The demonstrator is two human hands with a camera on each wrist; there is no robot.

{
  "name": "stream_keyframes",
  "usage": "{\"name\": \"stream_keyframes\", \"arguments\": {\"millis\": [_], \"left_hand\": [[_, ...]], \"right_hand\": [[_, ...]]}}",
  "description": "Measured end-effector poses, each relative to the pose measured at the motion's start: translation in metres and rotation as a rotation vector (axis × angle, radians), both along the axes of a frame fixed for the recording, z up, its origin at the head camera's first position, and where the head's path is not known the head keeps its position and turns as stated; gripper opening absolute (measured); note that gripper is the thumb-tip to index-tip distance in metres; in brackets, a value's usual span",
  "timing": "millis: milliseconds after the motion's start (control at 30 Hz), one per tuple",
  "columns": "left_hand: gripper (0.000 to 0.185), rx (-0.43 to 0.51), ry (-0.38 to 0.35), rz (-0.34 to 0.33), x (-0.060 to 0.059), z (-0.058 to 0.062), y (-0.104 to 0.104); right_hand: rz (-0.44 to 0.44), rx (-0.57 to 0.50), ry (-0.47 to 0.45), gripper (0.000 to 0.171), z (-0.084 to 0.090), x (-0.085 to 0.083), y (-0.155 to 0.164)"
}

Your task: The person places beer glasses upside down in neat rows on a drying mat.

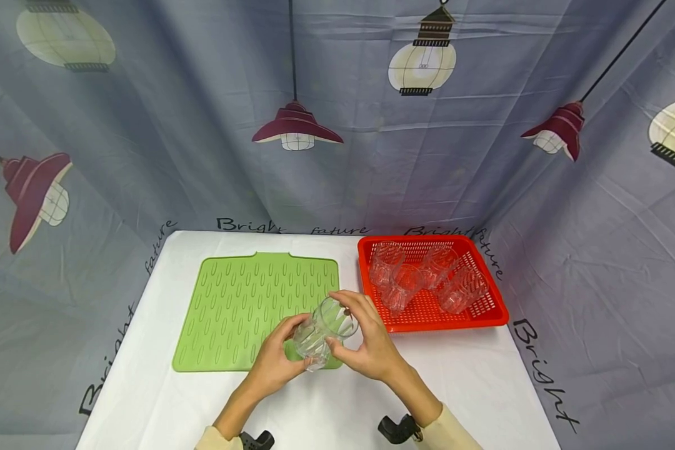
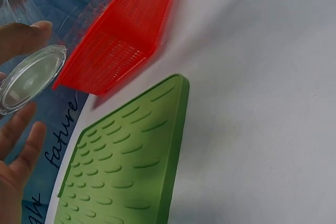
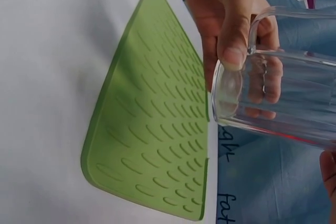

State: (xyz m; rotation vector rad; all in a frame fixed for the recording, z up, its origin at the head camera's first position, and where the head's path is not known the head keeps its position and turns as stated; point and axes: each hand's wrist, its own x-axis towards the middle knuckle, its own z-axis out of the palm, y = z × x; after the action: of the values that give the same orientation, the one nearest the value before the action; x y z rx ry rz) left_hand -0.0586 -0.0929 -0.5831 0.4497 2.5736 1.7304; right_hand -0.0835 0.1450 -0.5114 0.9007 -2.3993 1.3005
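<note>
Both hands hold one clear ribbed glass, tilted on its side just above the front right corner of the green ridged mat. My left hand grips its base end; the left wrist view shows the round base between thumb and fingers. My right hand curls round the rim end. In the right wrist view the glass fills the right side, with the left hand's thumb pressed on it. Several more clear glasses lie in a red basket.
A white cloth-covered table holds the mat at the left and the red basket at the back right. Lamp-printed curtain closes in the back and both sides. The mat's surface carries nothing.
</note>
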Motion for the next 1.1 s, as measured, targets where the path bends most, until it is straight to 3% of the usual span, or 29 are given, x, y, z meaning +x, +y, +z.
{"name": "stream_keyframes", "arguments": {"millis": [367, 1100], "left_hand": [[0.088, 0.025, 0.035, 0.012, 0.0, 0.002, -0.005], [0.084, 0.055, 0.045, 0.026, -0.003, 0.007, -0.004]], "right_hand": [[-0.028, 0.038, -0.076, 0.079, -0.001, 0.002, 0.008], [-0.044, -0.05, -0.103, 0.076, -0.012, -0.001, 0.019]]}}
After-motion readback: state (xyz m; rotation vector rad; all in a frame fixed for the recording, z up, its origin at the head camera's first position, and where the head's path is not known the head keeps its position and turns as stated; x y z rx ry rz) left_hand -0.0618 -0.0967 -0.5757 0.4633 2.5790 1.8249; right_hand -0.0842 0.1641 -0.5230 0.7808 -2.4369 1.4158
